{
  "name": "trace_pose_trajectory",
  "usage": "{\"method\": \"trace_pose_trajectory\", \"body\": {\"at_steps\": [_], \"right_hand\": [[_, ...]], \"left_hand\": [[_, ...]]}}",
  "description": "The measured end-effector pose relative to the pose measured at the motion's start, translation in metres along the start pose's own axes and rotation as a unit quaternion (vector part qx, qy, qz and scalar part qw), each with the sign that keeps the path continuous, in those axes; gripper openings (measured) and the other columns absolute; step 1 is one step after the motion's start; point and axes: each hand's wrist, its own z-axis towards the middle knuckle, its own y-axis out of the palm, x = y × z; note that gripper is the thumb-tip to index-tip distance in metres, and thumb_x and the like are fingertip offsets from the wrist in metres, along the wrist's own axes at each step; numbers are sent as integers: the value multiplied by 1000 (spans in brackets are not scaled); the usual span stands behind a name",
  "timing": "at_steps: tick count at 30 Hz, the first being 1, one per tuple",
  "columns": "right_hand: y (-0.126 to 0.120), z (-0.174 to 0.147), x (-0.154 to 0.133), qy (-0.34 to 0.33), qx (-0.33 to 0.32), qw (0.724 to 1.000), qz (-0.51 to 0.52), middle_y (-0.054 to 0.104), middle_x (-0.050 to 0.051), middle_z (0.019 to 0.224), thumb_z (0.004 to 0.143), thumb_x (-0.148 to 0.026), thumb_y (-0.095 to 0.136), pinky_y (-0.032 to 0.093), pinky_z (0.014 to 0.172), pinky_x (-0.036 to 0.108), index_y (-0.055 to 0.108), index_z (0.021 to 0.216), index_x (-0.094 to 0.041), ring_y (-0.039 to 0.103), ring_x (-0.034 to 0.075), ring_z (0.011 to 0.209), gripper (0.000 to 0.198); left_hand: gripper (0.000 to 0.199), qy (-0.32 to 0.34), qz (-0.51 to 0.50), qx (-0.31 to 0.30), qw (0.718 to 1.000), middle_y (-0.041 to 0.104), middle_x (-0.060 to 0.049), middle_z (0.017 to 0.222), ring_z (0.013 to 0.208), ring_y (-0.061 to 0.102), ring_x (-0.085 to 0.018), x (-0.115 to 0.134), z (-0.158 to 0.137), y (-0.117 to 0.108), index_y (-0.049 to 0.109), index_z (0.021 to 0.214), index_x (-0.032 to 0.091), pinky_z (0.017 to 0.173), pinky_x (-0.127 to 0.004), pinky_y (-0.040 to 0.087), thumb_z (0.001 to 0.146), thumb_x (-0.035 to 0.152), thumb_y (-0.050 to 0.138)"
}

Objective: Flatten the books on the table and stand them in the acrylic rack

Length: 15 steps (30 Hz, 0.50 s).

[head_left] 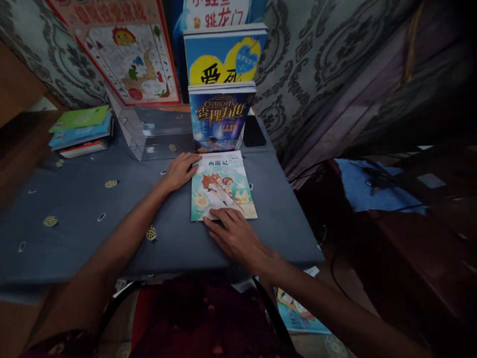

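Observation:
A thin book [223,186] with a pale green cover lies flat on the table, its cover showing a cartoon figure and large Chinese characters. My left hand [181,171] rests at its upper left edge, fingers stretched toward the top corner. Across the lower edge lies my right hand [236,237], fingers extended over the cover and the thumb side near the bottom left. Neither hand is wrapped round the book. Just behind it, a dark blue book [219,119] stands upright in a clear acrylic rack [164,134].
Behind stand a blue-and-yellow book [204,52] and a large red-bordered book [137,64]. Several stacked books [82,129] lie at left. A black phone [254,132] is right of the rack. The blue tablecloth [122,214] ends at right; a curtain [316,64] hangs behind.

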Motion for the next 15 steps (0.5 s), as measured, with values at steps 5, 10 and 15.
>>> {"method": "trace_pose_trajectory", "body": {"at_steps": [5,10,15], "right_hand": [[-13,-23,13,27,33,999,4,66,14,117,100,-21,46,52,89,48,63,127,-21,57,28,108,31],[-28,-45,28,55,46,997,-26,66,16,113,100,-22,47,52,80,46,65,125,-20,58,30,102,31],[-31,-58,39,98,68,992,-38,64,16,120,100,-23,49,54,81,48,67,123,-23,59,29,103,30]], "left_hand": [[37,5,0,7,1000,67,-11,125,115,60,-25,-1,0,1,62,124,16,103,-44,44,99,33,42],[36,-5,3,4,1000,66,-11,126,116,59,-25,1,0,0,61,125,16,105,-44,43,99,32,42],[36,-9,10,7,1000,67,-11,125,116,59,-25,3,-1,0,62,125,17,105,-44,44,99,31,43]]}}
